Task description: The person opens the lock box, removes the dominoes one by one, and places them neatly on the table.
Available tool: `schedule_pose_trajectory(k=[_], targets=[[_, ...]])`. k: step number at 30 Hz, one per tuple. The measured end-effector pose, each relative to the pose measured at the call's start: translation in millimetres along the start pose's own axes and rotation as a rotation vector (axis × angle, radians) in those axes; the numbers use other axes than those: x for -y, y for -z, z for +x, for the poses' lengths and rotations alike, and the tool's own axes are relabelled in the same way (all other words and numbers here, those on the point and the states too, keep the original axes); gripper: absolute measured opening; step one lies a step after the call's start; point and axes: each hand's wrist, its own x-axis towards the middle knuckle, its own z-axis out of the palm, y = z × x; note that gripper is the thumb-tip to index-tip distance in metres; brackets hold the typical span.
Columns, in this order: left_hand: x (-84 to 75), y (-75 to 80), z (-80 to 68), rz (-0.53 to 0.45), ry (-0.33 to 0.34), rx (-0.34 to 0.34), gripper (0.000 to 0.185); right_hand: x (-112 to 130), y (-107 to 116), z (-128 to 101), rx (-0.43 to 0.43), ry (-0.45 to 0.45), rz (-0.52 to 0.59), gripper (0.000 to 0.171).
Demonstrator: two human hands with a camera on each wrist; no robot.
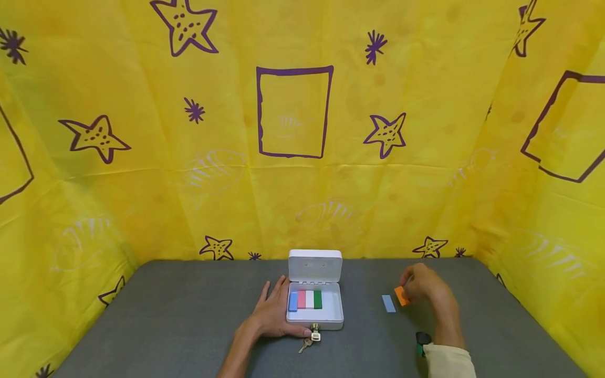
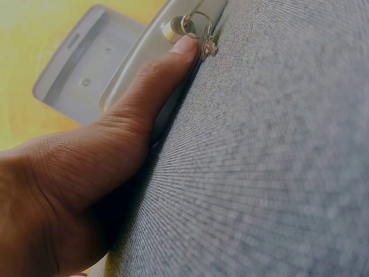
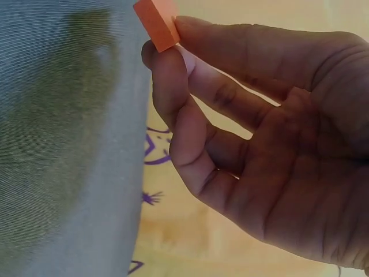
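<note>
1. Orange block (image 1: 401, 295): small, flat-faced rectangular piece w/ sharp corners and a matte surface. It is pinched between thumb and fingertips of the right hand (image 1: 422, 286), just above the table (image 1: 189, 325), right of the box. In the wrist view the block (image 3: 157, 22) sits at the very fingertips; its top is cut off by the frame edge.
2. Right hand grip: fingers curled, narrow pinch on the block, other fingers loosely bent behind. A pale sleeve cuff (image 1: 449, 362) covers the forearm; a dark green-black item (image 1: 422, 341) at the wrist is too small to make out.
3. Light blue block (image 1: 388, 303): same slim rectangular shape, lying flat on the table just left of the orange one, apart from it.
4. White box (image 1: 315, 314): smooth, rounded corners, looks like plastic or painted metal, can't tell which. Lid (image 1: 315, 265) stands open at the back. Inside, four blocks side by side: blue (image 1: 293, 301), pink (image 1: 301, 299), white (image 1: 309, 299), green (image 1: 317, 299).
5. Left hand (image 1: 274, 315): fingers straight, laid flat against the box's left side, thumb along the front edge near the lock; it grips nothing. Wrist view shows only the thumb (image 2: 167, 63); fingers hidden behind the box.
6. Key ring w/ keys (image 1: 309, 338): shiny metal, hanging at the front lock.
7. Table: grey, fine woven-felt texture. Backdrop (image 1: 293, 131): yellow creased sheet w/ purple stars and squares.
</note>
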Motion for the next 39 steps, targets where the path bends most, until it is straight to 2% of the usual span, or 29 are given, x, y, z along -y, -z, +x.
schedule_pose_trajectory(k=[7, 17, 27, 34, 37, 39], targets=[[1.6, 0.4, -0.3, -0.005, -0.017, -0.007, 0.139, -3.2, -10.2, 4.6, 0.012, -0.035, 0.010, 0.016], [-6.8, 6.7, -5.8, -0.002, -0.021, 0.008, 0.141, -4.7, -18.9, 8.3, 0.017, -0.081, 0.031, 0.013], [0.1, 0.9, -1.4, -0.017, 0.003, 0.006, 0.141, -2.8, -21.3, 8.2, 0.019, -0.069, 0.066, 0.014], [-5.7, 5.0, -5.1, 0.000, 0.005, 0.008, 0.139, -2.3, -22.2, 8.1, 0.031, -0.066, 0.066, 0.015], [-7.9, 6.7, -7.0, 0.003, 0.001, 0.008, 0.138, -2.3, -20.1, 7.0, 0.054, -0.040, 0.042, 0.019], [-8.0, 6.9, -7.7, -0.004, -0.008, 0.010, 0.139, -2.4, -18.0, 7.0, 0.075, -0.003, -0.016, 0.026]])
